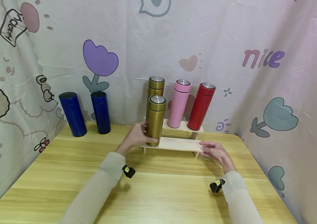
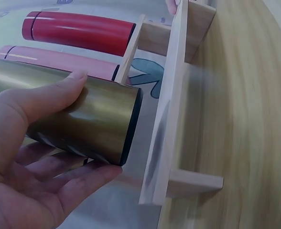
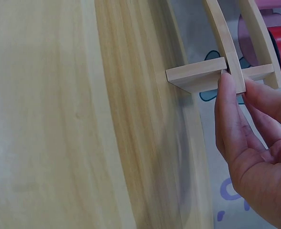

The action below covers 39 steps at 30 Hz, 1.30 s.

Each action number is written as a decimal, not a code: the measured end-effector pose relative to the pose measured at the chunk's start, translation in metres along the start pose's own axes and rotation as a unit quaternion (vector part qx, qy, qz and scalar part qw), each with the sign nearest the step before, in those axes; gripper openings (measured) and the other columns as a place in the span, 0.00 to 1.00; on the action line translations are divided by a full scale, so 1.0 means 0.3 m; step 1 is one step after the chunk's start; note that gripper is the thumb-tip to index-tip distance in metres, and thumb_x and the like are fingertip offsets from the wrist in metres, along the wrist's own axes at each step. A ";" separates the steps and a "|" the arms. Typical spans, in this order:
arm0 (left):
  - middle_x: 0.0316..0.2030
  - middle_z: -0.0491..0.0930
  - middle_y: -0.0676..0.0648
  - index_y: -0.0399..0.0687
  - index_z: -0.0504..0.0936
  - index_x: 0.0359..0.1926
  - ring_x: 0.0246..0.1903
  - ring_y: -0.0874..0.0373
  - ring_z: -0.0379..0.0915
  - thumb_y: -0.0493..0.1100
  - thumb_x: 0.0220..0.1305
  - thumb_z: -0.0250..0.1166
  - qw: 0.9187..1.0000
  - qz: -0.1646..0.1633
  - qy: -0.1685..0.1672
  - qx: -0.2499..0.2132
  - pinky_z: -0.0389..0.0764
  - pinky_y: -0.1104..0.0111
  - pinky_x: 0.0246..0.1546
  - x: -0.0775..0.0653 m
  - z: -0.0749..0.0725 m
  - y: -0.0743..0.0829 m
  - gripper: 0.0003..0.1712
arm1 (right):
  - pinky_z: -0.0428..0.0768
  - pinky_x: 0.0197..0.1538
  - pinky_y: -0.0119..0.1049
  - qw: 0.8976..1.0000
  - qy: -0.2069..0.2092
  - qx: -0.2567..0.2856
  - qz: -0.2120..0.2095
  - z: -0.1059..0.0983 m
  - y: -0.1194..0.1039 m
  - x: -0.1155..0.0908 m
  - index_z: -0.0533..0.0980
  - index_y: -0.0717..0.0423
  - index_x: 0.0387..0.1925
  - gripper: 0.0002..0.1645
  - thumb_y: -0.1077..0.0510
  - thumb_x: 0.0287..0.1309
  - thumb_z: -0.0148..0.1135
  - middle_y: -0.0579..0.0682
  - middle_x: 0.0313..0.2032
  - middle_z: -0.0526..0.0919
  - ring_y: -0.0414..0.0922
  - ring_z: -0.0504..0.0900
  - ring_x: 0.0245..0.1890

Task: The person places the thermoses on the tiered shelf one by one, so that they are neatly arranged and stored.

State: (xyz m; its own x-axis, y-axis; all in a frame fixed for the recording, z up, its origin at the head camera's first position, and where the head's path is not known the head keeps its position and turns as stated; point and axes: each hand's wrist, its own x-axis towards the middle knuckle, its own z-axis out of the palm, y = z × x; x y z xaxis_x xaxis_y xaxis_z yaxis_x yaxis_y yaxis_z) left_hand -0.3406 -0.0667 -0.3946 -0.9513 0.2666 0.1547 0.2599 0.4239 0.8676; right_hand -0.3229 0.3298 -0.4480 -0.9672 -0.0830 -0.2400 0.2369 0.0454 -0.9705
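Observation:
My left hand (image 1: 138, 137) grips a gold thermos bottle (image 1: 157, 121) upright at the left end of a two-tier wooden rack (image 1: 179, 144). In the left wrist view a small gap shows between the bottle's dark base (image 2: 132, 126) and the lower tier. With thumb and fingers, my right hand (image 1: 214, 152) pinches the right end of that lower tier (image 3: 236, 76). On the upper tier stand a second gold bottle (image 1: 156, 83), partly hidden by the held one, a pink bottle (image 1: 179, 104) and a red bottle (image 1: 201, 107).
Two blue bottles (image 1: 73, 115) (image 1: 101, 113) stand at the back left of the wooden table (image 1: 164, 193). A patterned curtain (image 1: 147, 46) hangs close behind the rack and along both sides. Small black cameras (image 1: 129, 171) are strapped to both wrists.

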 end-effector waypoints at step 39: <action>0.59 0.80 0.35 0.36 0.69 0.71 0.59 0.43 0.79 0.42 0.45 0.86 0.999 0.036 -0.033 -0.011 0.80 0.52 0.63 0.112 0.327 0.153 0.54 | 0.88 0.48 0.31 1.000 0.004 0.009 0.003 0.003 -0.005 -0.010 0.65 0.73 0.70 0.33 0.72 0.66 0.62 0.51 0.45 0.83 0.41 0.88 0.37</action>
State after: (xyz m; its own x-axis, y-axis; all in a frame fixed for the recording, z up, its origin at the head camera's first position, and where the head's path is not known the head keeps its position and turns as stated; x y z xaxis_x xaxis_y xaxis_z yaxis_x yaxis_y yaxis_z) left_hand -0.3443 0.0465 -0.3958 -0.9171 0.3525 0.1862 0.3229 0.3831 0.8654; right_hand -0.3203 0.3290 -0.4458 -0.9664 -0.0751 -0.2458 0.2443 0.0280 -0.9693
